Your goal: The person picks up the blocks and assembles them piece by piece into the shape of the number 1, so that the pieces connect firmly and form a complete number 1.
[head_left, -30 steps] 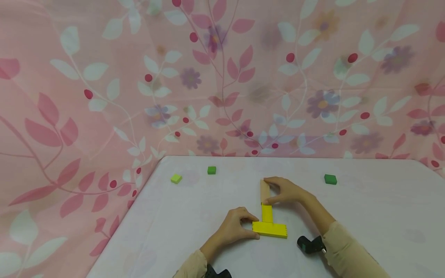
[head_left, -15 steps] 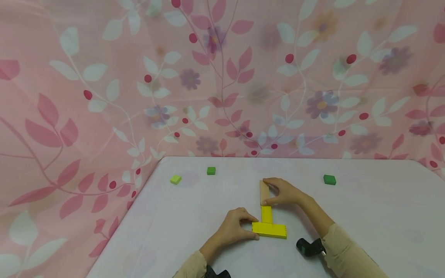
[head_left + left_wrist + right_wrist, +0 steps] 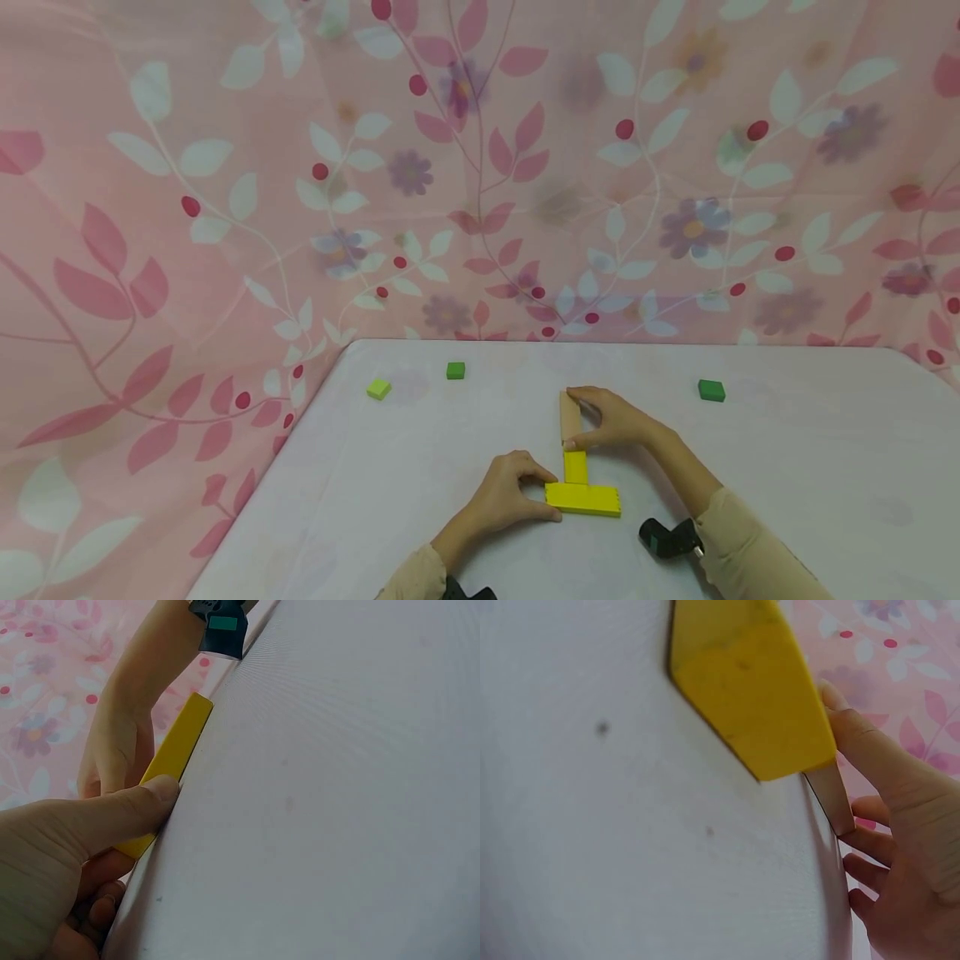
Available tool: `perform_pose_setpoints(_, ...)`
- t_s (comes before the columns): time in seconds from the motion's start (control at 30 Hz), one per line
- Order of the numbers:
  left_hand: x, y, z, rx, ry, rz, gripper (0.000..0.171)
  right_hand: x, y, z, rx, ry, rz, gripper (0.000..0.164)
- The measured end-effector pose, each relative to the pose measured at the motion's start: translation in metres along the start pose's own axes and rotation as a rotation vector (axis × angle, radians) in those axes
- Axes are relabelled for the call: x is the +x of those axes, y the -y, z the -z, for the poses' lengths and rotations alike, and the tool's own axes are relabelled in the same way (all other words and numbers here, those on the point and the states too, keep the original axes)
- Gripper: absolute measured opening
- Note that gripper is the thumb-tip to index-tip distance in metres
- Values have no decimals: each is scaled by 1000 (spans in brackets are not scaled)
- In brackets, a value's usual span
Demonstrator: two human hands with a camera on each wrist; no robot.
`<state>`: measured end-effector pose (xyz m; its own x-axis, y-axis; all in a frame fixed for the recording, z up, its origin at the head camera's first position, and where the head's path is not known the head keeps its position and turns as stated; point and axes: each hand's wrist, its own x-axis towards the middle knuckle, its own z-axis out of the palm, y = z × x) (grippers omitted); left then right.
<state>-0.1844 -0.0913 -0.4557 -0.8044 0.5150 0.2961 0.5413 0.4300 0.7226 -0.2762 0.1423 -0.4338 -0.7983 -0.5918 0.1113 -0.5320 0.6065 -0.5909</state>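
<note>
A long yellow block (image 3: 582, 499) lies crosswise on the white table. My left hand (image 3: 501, 496) pinches its left end, thumb on the near side and fingers on the far side. Behind its middle, a shorter yellow block (image 3: 576, 468) points away from me. Beyond that, in line with it, is a plain wooden block (image 3: 570, 415). My right hand (image 3: 615, 417) holds the wooden block lengthwise, with the index finger at its far end and the thumb at its near end, by the seam. In the left wrist view, my left thumb (image 3: 142, 806) presses along the long yellow block.
A light green block (image 3: 378, 389) and a green block (image 3: 456, 370) lie at the back left of the table (image 3: 825, 467). Another green block (image 3: 711, 390) is at the back right. A pink floral cloth (image 3: 480, 167) hangs behind. Black wrist devices (image 3: 667, 538) sit by the sleeves.
My right thumb tip has shifted slightly toward me, over the seam between the wooden block and the shorter yellow one. My left hand keeps its place on the long yellow block.
</note>
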Motion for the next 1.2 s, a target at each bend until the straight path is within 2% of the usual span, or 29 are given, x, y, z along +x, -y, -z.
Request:
perform_pose_setpoints(0.53,-1,0,-1,7,3,5,37,-4,1,-2,21,26,-38,92)
perform_pose_setpoints(0.9,-1,0,0,11,4,0,38,-6,0,-1,30,50,-25,96)
perform_pose_setpoints(1.0,-1,0,-1,11,8,-1,38,-7,-2,-1,55,56,-53,97)
perform_pose_setpoints(1.2,0,0,0,13,4,3,38,-5,-7,1,97,-16,-83,84)
